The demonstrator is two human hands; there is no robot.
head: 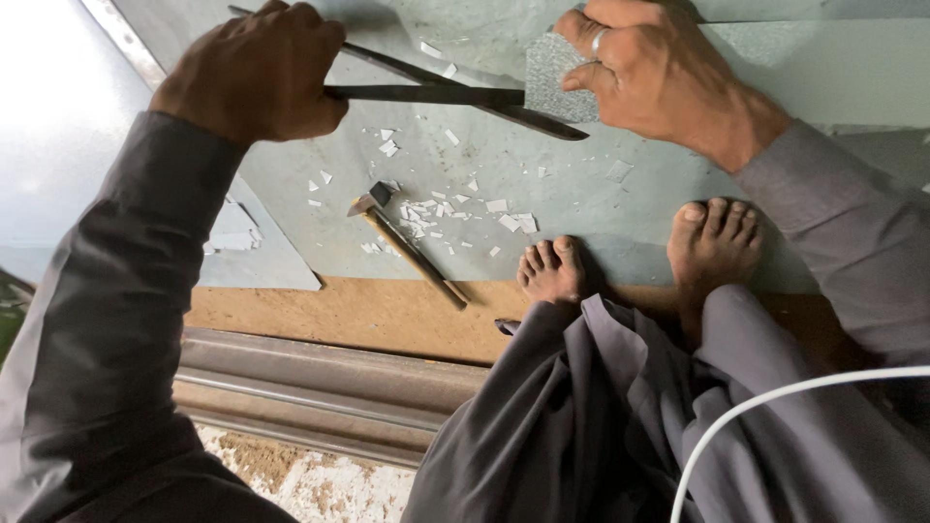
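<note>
Nearest to us hangs a white cable (775,397), curving across the grey trousers (601,426) over our knees, with our two bare feet (550,269) planted side by side on the sheet metal (542,160) below. Our left hand (257,73) is closed around the handles of a pair of tin snips (455,95). The snips lie with their long axis running nearly level across the view, from the handles at our left fist to the dark blades pointing rightward. The blade tips end just under our right hand (659,68). That right hand, one ring on a finger, presses down with curled fingers on a small dull grey piece of sheet (552,63), whose edge meets the blades.

We count one hammer (412,247), lying apart from both hands on the sheet, its head toward the upper left and its wooden handle slanting down to the right onto the brown board (387,315). Dozens of small pale offcuts (436,208) are scattered around it, too many and too small to count. The snips' upper handle is partly hidden in our fist, and both forearms are cut off by the frame edges.
</note>
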